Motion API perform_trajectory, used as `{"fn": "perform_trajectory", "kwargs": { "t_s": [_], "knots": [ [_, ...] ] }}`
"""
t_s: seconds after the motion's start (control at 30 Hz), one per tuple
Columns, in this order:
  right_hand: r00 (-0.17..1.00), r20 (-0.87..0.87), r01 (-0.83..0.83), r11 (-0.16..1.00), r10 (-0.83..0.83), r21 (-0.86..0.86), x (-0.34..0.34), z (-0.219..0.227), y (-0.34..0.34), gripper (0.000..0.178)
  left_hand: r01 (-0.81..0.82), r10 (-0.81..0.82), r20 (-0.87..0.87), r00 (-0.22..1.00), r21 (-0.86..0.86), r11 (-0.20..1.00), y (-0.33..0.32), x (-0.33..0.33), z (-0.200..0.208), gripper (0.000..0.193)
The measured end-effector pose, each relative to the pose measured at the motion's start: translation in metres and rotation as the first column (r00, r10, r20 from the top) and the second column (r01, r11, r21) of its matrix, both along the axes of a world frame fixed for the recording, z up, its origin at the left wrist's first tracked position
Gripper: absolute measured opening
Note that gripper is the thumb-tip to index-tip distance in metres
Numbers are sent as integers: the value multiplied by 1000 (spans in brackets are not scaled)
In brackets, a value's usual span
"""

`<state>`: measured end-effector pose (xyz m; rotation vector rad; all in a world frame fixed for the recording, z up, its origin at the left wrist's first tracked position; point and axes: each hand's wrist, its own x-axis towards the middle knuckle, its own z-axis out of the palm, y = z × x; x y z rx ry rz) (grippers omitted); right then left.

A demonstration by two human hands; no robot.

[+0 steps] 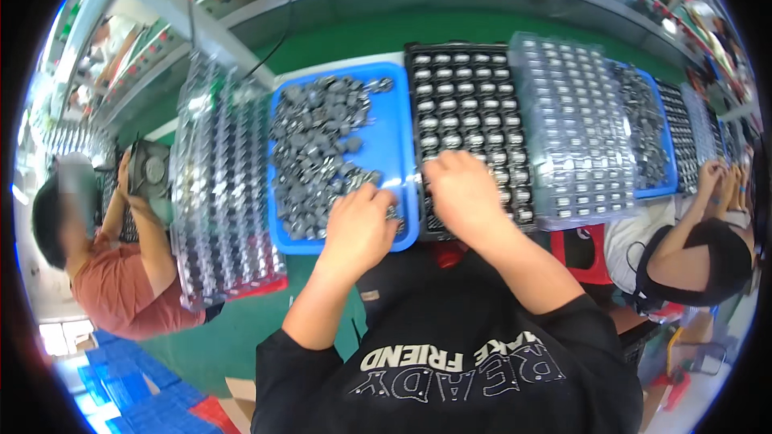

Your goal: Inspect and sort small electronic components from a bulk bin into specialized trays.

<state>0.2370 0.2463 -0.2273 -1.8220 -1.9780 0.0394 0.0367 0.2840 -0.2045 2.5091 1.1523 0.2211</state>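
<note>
My left hand (362, 225) reaches into the near right part of a blue plastic tray (396, 124), with its fingers curled down at the edge of a heap of small grey parts with shiny metal pieces (314, 124). My right hand (462, 193) is bent over the left side of a black tray (412, 84) holding rows of silver cylindrical parts (466, 88). Its fingers are drawn together, pointing down among the rows. What either hand grips, if anything, is hidden beneath the fingers.
Stacked clear plastic trays (221, 185) stand left of the blue tray. Another clear stack (563, 128) with silver parts adjoins the black tray, then a second blue tray (667, 145). One person (129, 273) works at left, another (683, 257) at right. A grey post (177, 8) rises at far left.
</note>
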Motion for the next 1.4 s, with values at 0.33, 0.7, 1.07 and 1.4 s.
{"fn": "perform_trajectory", "kwargs": {
  "t_s": [0.33,0.7,1.07,1.4],
  "knots": [
    [902,-217,374,926,-374,-42,142,73,24,31,-185,219,222,950,-166,969,15,-17,-1,39],
    [798,-247,501,833,-550,-235,251,26,37,19,-124,509,703,497,-523,843,-2,-29,-22,15],
    [834,-245,471,869,-494,-149,263,21,60,13,304,767,633,-106,-714,631,10,-36,-22,18],
    [853,-215,445,878,-476,-179,266,21,55,18,497,805,593,-24,-691,524,2,-36,-6,52]
  ]
}}
